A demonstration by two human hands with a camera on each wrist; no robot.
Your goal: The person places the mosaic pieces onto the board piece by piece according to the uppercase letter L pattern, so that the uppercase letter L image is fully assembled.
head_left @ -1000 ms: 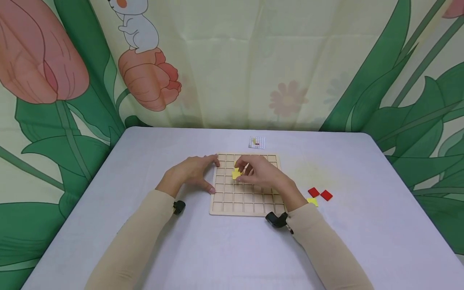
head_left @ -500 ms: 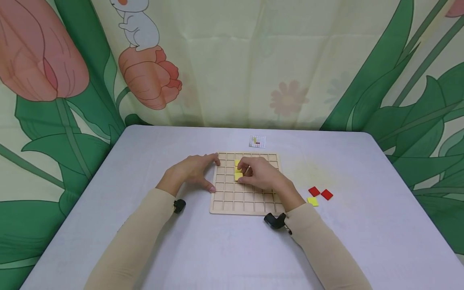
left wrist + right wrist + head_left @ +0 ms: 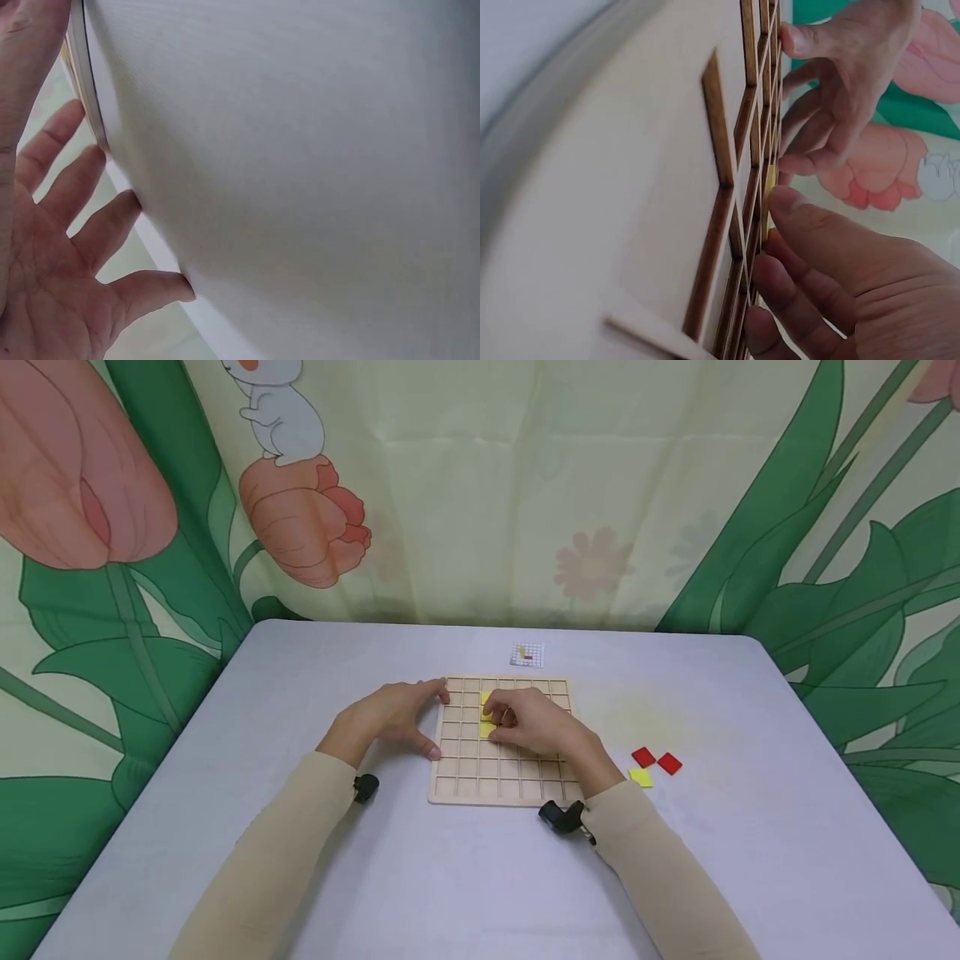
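Note:
A wooden grid board (image 3: pixel 457 789) lies on the table, with yellow square tiles in one of its columns. My right hand (image 3: pixel 534 722) is over the middle of the board, thumb and fingertips curled at the lower yellow tile (image 3: pixel 487 730). Farther up the column another yellow tile (image 3: pixel 486 698) is partly covered by the fingers. The right wrist view has the thumb (image 3: pixel 802 210) against a yellow tile's edge (image 3: pixel 769 191). Along the board's left side, my left hand (image 3: pixel 390 714) is spread, its thumb near the middle of that edge and its fingertips at the upper left corner.
Beyond the board lies a small card (image 3: pixel 527 654) printed with a coloured grid. To the right are two loose red tiles (image 3: pixel 643 757) and one yellow tile (image 3: pixel 641 777) on the white tablecloth (image 3: pixel 450 885). A patterned curtain (image 3: pixel 480 527) hangs behind the table.
The lower yellow tile, askew in my right fingers a second ago, now sits squarely in the column beneath the upper one. My left hand keeps its place at the board.

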